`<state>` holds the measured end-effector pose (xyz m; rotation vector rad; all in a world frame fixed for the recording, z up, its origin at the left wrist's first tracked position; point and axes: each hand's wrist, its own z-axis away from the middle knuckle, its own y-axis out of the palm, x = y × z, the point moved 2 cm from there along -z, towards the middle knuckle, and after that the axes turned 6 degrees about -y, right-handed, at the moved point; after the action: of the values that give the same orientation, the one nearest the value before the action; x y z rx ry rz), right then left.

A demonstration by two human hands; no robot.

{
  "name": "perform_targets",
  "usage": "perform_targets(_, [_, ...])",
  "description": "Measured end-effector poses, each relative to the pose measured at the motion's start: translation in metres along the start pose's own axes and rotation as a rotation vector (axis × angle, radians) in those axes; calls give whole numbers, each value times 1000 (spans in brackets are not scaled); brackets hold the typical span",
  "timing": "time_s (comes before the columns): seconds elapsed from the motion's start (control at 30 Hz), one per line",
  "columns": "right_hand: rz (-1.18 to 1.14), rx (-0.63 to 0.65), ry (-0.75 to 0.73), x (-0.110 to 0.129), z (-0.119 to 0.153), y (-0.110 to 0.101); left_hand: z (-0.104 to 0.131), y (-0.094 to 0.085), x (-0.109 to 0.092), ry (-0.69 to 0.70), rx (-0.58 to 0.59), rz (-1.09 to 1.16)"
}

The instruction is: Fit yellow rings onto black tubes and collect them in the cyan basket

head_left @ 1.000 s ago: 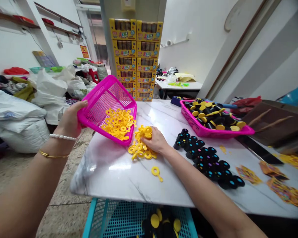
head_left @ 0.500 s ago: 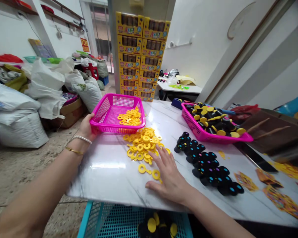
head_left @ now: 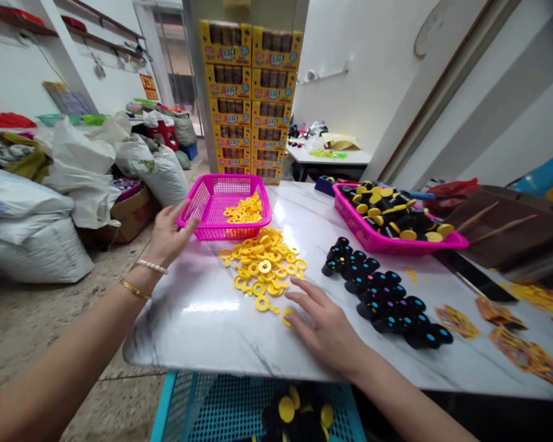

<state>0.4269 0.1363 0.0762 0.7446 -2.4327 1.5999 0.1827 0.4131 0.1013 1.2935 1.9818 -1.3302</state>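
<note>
My left hand (head_left: 169,234) is open beside the near left corner of a pink plastic basket (head_left: 221,232); I cannot tell whether it still touches the rim. Inside that basket lies a small heap of yellow plastic ring pieces (head_left: 245,209). In front of it a larger pile of the same ring pieces (head_left: 267,261) is spread on the white marbled table (head_left: 203,331). Right of the pile, my right hand (head_left: 325,328) hovers low with fingers apart. A single yellow ring (head_left: 286,317) is by its thumb, partly hidden.
Rows of black cylinders (head_left: 387,294) with coloured dots stand to the right. Behind them is a pink basket (head_left: 373,240) of black, yellow-capped pieces. A teal crate (head_left: 239,405) sits below the table's front edge. Stacked yellow boxes (head_left: 253,92) rise behind; white sacks (head_left: 32,227) stand left.
My left hand has let go of the pink basket's side, its fingers now raised and spread. My right hand has drawn back slightly from the pile, toward the single ring.
</note>
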Motion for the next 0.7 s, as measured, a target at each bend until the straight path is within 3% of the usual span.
perform_targets(0.07, [10, 66, -7, 9, 19, 0, 6, 5, -3, 104, 89, -105])
perform_targets(0.23, [113, 142, -11, 25, 57, 6, -7, 10, -2, 55, 92, -118])
perform_targets(0.3, [139, 106, 13, 26, 68, 7, 0, 12, -20, 149, 50, -192])
perform_targets(0.4, [137, 42, 55, 25, 80, 5, 45, 22, -71, 391, -66, -201])
perform_targets(0.47, [98, 2, 106, 24, 82, 1, 88, 40, -107, 491, 14, -116])
perform_targets(0.57, [54, -32, 219, 18, 77, -7, 143, 79, -146, 579, 286, 28])
perform_targets(0.63, [59, -15, 256, 12, 70, -13, 160, 108, -156, 506, 402, 88])
perform_targets(0.7, [69, 0, 263, 7, 66, -16, 160, 136, -157, 389, 442, 101])
